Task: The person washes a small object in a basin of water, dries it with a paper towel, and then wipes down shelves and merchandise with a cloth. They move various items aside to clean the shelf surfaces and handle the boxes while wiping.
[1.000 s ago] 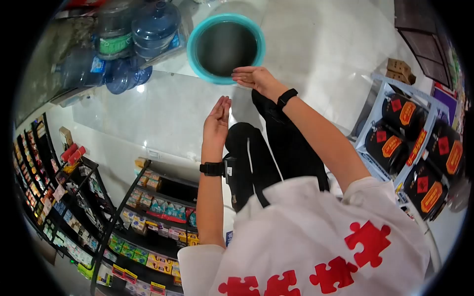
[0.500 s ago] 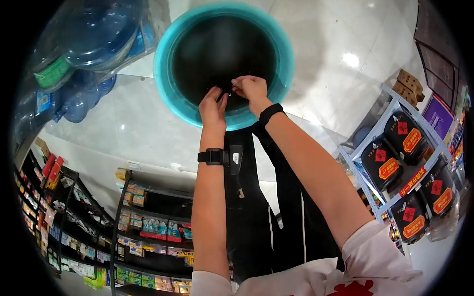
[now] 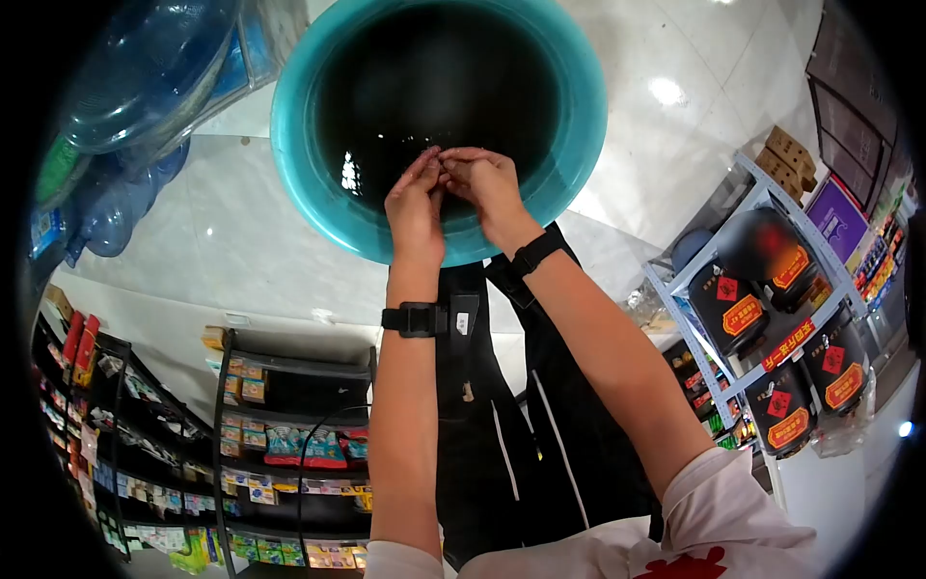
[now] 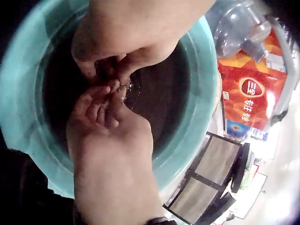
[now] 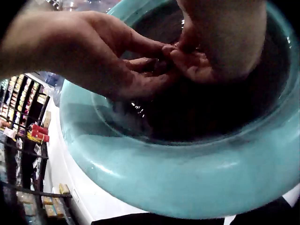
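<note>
Fingertips (image 3: 429, 157) low and close makes sense — left hand (image 3: 417, 212) and right hand (image 3: 494, 193) meet over dark water (image 3: 434, 77) in the teal basin (image 3: 294, 145), upper middle, fingers bent — can't tell if either grip's got anything.

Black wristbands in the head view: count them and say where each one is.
2: the left wristband, behind the left hand; the right wristband, behind the right hand.
</note>
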The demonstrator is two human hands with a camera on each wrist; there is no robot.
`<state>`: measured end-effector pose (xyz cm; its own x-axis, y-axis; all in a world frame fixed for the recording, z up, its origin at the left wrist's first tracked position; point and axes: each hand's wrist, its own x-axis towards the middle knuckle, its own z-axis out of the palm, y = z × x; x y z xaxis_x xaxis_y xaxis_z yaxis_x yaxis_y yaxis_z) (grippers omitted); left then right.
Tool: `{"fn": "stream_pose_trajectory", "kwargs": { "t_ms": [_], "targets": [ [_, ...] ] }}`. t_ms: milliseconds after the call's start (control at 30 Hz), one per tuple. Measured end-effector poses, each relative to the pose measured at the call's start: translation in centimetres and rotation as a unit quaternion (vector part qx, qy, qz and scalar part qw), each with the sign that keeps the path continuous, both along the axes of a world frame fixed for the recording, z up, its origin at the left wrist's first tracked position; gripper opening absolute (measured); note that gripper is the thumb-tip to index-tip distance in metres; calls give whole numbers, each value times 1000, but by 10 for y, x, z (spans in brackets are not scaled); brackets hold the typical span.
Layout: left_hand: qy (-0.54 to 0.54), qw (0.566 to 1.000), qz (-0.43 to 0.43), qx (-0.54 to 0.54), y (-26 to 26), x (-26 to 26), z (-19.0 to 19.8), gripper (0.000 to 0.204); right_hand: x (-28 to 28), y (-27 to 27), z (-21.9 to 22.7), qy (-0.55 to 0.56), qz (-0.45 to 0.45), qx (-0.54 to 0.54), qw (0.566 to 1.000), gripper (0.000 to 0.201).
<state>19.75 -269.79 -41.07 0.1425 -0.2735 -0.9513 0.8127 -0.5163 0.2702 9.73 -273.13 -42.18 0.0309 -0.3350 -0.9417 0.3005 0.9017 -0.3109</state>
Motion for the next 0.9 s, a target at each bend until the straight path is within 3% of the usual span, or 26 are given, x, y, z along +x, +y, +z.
{"fn": "stream_pose_trajectory", "kwargs": {
  "t_ms": [633,900],
  "targets": [
    [-49,999,-15,-15,3,1,5,31,4,-12,7,-5,71,-20,997,9],
    [-75,997,-3,8,4,0,10,26,3,-9,4,-17,55,9,998,15]
  ]
}}
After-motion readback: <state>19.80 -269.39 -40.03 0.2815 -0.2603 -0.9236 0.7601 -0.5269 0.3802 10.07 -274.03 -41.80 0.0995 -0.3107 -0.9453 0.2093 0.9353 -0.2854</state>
